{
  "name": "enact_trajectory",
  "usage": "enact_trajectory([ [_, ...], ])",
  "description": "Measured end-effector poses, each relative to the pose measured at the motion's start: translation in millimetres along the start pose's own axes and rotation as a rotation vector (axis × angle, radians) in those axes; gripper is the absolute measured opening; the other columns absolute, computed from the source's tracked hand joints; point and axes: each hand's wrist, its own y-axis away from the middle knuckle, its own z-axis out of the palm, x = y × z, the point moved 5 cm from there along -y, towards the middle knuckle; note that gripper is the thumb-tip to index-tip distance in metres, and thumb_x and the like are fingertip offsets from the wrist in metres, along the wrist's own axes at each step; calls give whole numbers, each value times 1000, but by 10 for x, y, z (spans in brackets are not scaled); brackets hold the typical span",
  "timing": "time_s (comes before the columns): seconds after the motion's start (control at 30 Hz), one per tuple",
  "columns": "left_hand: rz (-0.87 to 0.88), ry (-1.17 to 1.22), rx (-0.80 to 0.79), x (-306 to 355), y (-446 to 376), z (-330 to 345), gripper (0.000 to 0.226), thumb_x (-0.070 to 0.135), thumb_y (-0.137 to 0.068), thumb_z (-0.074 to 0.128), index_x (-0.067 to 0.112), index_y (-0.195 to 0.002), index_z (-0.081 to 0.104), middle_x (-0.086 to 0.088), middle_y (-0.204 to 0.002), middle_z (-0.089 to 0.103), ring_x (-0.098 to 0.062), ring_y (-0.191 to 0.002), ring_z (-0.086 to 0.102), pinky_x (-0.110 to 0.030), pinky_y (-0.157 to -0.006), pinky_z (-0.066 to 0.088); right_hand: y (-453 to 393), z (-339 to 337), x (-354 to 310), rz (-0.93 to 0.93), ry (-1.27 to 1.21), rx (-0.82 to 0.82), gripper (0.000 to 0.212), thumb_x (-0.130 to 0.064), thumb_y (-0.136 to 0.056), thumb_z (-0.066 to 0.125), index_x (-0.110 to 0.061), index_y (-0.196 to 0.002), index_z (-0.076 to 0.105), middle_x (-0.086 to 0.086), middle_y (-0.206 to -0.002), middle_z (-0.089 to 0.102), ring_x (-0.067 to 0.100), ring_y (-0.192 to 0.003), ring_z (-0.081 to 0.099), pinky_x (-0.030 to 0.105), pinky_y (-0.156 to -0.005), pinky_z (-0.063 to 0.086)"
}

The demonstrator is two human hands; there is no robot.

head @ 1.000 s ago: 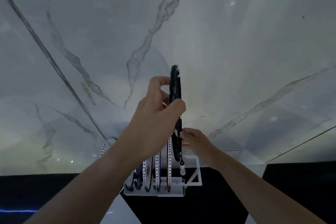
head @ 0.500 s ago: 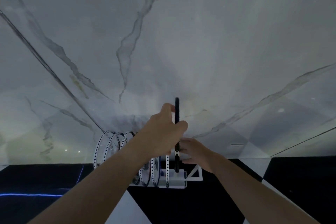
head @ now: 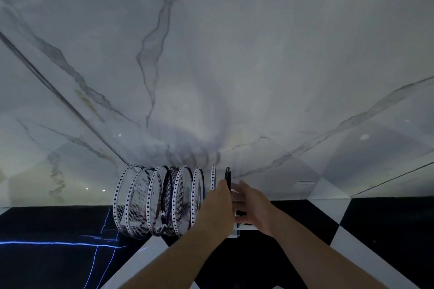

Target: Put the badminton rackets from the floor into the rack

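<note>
The left hand (head: 217, 211) is curled around the frame of a black badminton racket (head: 227, 177), thumb and fingers closed on its edge, while the right hand (head: 252, 209) lies beside it with fingers loosely together and extended, touching the racket's lower part; how firmly cannot be told. The black racket stands upright at the right end of the white rack (head: 237, 233), next to a row of white-framed rackets (head: 164, 199) already slotted against the marble wall (head: 211, 65). Compared with half a second ago, the racket sits lower in the rack and both hands have come down with it.
</note>
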Motion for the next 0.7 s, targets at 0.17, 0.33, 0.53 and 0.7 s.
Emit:
enact_trajectory([
  [0.17,-36,26,32,-49,-74,93,26,9,-102,55,14,-126,48,-7,-108,67,-21,-93,71,-41,-82,62,-46,-9,94,-14,-71,32,63,-62,-103,22,-30,-131,68,3,-137,67,28,-126,59,41,-82,55],
  [0.33,-28,0,-71,-73,-119,-5,25,13,-105,55,7,-129,51,-13,-115,67,-26,-96,72,-42,-83,63,-35,-19,75,-29,-40,8,58,-61,-103,25,-31,-120,71,-2,-118,77,22,-120,64,52,-95,55],
  [0.53,-32,15,-71,-112,-179,-216,24,15,-107,53,6,-128,55,-15,-108,68,-28,-89,74,-46,-77,65,-23,-30,41,-32,15,17,53,-59,-103,30,-29,-116,72,-8,-104,80,21,-115,66,43,-79,57],
  [0.7,-10,32,-49,-153,-144,-262,24,14,-106,53,6,-128,56,-14,-102,70,-27,-83,75,-46,-71,65,82,-7,-24,-53,22,27,42,-52,-104,36,-29,-114,70,-11,-98,81,18,-108,69,44,-85,55],
])
